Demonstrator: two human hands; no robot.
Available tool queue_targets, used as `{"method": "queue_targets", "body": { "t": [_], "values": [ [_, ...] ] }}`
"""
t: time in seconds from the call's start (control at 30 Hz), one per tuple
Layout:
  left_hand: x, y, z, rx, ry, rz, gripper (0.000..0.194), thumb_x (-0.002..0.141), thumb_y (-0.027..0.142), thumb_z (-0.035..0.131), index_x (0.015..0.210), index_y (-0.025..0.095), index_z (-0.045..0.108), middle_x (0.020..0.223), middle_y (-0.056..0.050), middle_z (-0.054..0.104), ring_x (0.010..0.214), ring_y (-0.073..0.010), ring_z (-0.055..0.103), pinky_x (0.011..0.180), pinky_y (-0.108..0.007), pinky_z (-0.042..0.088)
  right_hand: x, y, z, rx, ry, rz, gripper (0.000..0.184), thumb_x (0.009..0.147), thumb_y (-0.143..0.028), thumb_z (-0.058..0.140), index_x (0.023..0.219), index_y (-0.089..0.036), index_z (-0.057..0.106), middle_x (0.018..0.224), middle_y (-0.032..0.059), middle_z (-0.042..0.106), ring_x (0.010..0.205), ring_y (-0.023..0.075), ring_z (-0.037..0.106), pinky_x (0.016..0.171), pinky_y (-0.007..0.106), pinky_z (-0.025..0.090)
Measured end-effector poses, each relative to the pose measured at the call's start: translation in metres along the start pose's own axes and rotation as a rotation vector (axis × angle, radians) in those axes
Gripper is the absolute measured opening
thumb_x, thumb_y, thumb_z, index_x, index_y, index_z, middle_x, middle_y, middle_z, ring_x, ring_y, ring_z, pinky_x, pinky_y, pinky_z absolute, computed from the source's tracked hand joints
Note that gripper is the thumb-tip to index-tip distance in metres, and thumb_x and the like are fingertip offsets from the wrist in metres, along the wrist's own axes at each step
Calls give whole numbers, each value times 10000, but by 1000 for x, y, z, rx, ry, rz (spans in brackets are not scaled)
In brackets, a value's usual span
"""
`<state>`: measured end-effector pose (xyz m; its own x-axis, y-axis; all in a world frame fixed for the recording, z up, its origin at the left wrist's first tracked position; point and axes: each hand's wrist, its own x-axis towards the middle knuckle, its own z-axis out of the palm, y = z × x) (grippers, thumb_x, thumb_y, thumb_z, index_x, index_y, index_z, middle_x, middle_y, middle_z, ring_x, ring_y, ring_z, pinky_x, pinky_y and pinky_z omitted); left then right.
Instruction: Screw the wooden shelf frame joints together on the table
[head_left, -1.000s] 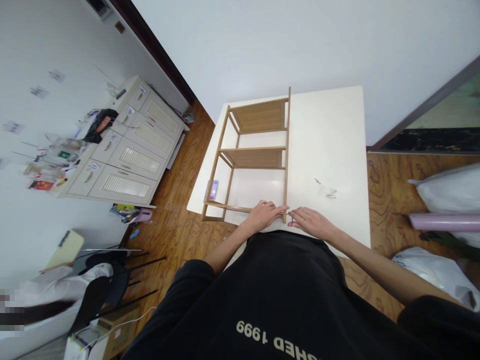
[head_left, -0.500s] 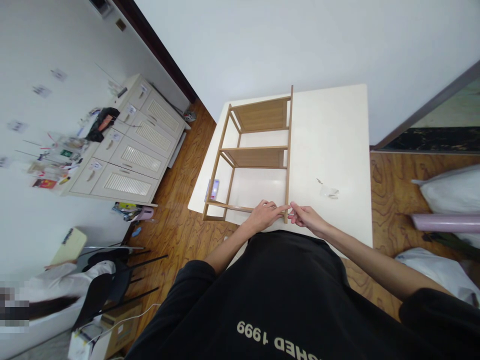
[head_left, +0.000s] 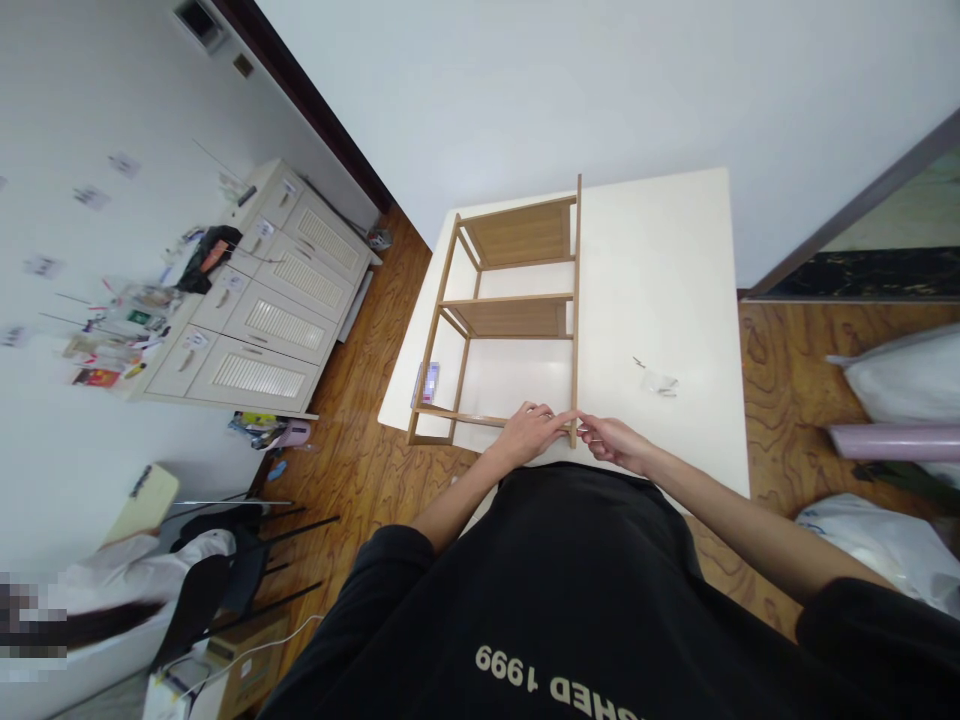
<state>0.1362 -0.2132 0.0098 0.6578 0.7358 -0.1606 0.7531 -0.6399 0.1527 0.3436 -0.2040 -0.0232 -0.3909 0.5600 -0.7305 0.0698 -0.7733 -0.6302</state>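
Wooden shelf (head_left: 514, 318) lying on white table (head_left: 660, 250); my left hand (head_left: 529, 435) gripping its near corner, my right hand (head_left: 615, 443) pinching thin metal piece (head_left: 593, 441) right there. Best brace corner firmly, line piece up straight, press gently.

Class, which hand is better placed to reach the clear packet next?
The right hand, probably: it's nearer the clear packet, on its side of the wooden frame, though pinching something metallic; the left hand touches the frame.
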Motion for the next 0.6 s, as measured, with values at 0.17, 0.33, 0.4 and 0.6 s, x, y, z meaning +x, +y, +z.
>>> {"method": "queue_targets", "body": {
  "t": [0.17,0.33,0.4,0.6],
  "values": [
    [1,0,2,-4,2,4,496,1076,380,400,1553,279,316,1067,-56,694,1089,-183,607,930,-326,391,-8,31,-8,-645,344,-682,429,1006,-568,407,1066,-204,627,968,106,690,840,226,662,721,349,532],
    [0,-1,3,-13,-8,5,489,1078,374,395,1554,297,308,1074,-44,687,1084,-177,609,927,-320,395,1,34,-29,-1255,383,-1054,473,1021,-534,400,1158,-160,654,1010,175,678,929,297,618,837,428,495],
    [0,-1,2,-9,-7,4,482,1078,372,398,1547,297,320,1065,-41,684,1079,-175,612,924,-317,397,11,25,-37,-1383,346,-1135,425,1036,-481,391,1055,-174,684,941,160,674,868,277,596,796,408,475],
    [1,2,0,9,5,1,468,1080,383,390,1535,285,347,1056,-50,699,1079,-179,617,924,-324,393,32,7,-47,-1330,70,-1264,576,1048,-549,275,723,-227,623,673,79,593,680,217,525,697,355,436]
  ]
}}
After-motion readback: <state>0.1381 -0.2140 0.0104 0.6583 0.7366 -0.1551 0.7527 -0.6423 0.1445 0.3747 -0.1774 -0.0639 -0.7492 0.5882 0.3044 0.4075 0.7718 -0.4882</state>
